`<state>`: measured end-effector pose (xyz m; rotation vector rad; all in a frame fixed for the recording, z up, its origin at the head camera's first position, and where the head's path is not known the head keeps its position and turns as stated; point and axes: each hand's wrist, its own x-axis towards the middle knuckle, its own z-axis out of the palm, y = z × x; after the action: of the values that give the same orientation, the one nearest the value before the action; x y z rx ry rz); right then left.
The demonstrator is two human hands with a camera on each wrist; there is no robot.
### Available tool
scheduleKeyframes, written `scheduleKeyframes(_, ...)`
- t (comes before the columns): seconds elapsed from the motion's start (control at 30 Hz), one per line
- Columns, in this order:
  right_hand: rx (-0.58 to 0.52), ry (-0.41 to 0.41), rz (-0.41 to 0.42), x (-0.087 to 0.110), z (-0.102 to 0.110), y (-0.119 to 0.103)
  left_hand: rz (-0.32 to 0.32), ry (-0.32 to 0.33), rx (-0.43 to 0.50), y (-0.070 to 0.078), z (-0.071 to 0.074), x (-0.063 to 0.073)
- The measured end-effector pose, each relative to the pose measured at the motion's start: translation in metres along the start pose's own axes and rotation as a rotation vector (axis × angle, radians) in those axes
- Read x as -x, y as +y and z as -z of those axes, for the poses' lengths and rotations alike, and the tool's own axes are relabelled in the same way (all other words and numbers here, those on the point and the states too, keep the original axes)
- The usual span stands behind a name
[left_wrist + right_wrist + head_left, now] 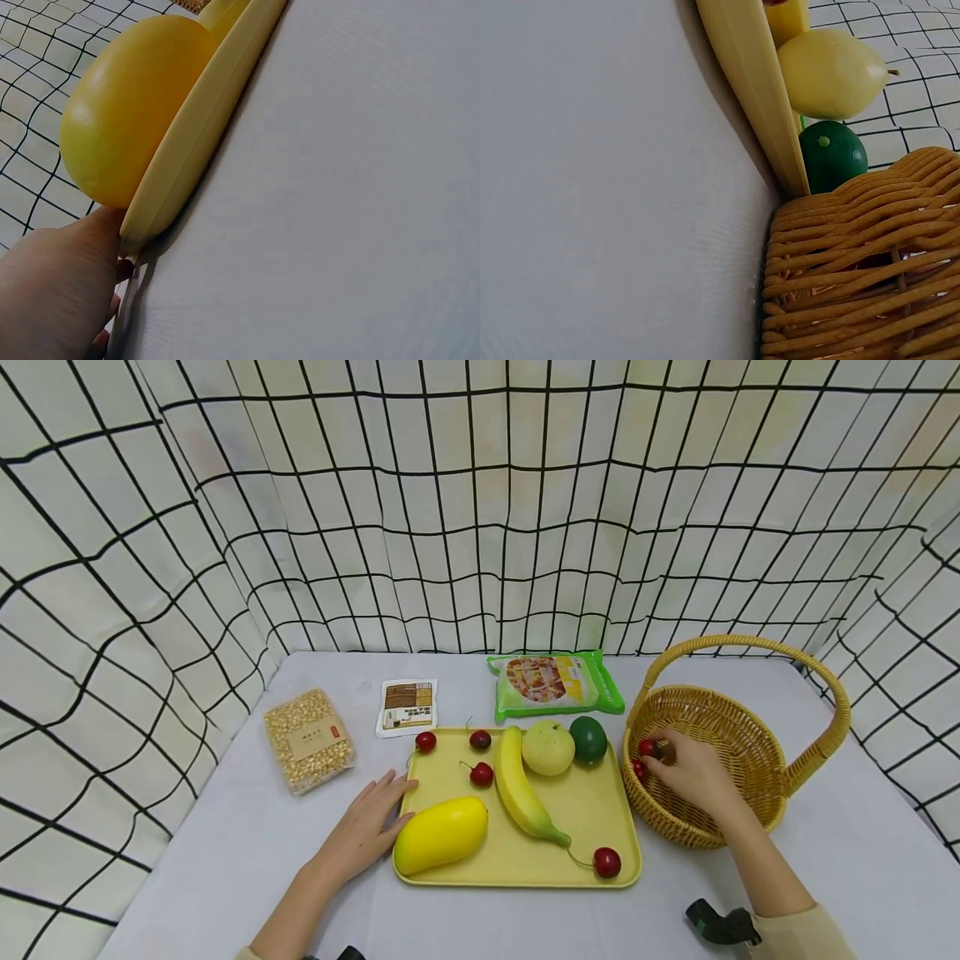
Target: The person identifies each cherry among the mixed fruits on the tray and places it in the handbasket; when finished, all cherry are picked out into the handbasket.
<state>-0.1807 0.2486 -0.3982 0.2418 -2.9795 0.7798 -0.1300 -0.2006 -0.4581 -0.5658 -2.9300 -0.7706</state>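
My right hand reaches into the wicker basket and pinches a dark red cherry near its inner left wall. Just below, a second cherry lies in the basket. Along the left rim of the yellow tray, my left hand rests with fingers extended and fingertips at the edge, beside a yellow mango. The tray also holds a banana, a pale green round fruit, a dark green fruit and several cherries. In the right wrist view, basket weave hides the right hand.
Behind the tray lie a green food packet and a small white-and-brown pouch. A bag of yellow kernels is at the left. The basket's tall handle arches over it. Black-lined white cloth surrounds the table.
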Motion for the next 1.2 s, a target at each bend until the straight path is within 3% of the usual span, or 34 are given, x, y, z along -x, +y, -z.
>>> scheduleKeyframes(0.5, 0.016, -0.097, -0.030, -0.0038, -0.0043, 0.0027, 0.009, -0.009, -0.001, -0.0009, -0.0001, -0.0004)
scheduleKeyframes(0.93, 0.083, -0.104, 0.003, -0.0036, -0.0087, 0.0044, 0.017, -0.009, 0.001, -0.0006, -0.0004, -0.0006)
scheduleKeyframes(1.2, 0.061, -0.143, -0.018, -0.0028, -0.0088, 0.0043, 0.020, -0.014, 0.005, 0.0010, 0.0006, -0.0003)
